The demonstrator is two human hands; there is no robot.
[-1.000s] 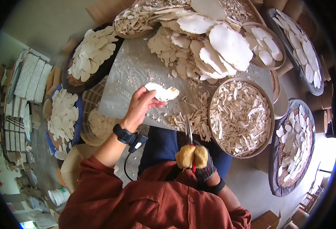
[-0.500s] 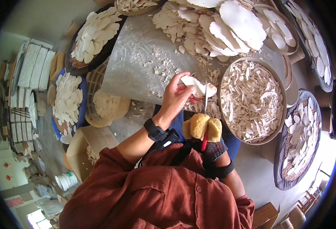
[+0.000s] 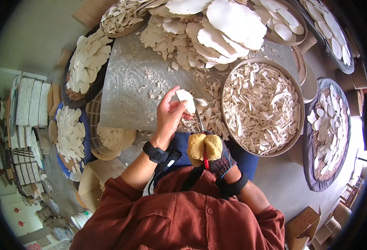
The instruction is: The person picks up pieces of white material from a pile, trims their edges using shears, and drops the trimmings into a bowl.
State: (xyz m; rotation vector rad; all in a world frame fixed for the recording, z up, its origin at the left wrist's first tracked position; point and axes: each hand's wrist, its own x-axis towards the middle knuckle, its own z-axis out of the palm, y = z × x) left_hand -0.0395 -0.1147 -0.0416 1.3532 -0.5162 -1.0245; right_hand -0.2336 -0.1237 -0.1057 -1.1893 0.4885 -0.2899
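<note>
Between the thumb and fingers of my left hand (image 3: 171, 114) is a thin, pale slice (image 3: 186, 101), held upright over the table's near edge. My right hand (image 3: 225, 162), in a dark knitted glove, grips what look like scissors (image 3: 199, 120) with a red handle. Thick yellow foam padding (image 3: 205, 146) wraps the grip and hides most of the fingers. The metal blades point away from me, their tips beside the slice's right edge. A small pale scrap (image 3: 201, 102) shows by the tips. Right of the blades stands a round tray (image 3: 303, 110) full of pale strips.
A heap of large pale slices (image 3: 235, 25) covers the far part of the metal table (image 3: 123, 89). Crumbs lie across it. Slice-laden round trays stand left (image 3: 87, 125) and right (image 3: 347, 112). A woven basket (image 3: 95, 137) and cardboard box (image 3: 91, 177) sit at left.
The slice in my left hand looks smaller, and a scrap now shows right of it. The blades have shifted from across the slice to its edge. The whole view has shifted somewhat.
</note>
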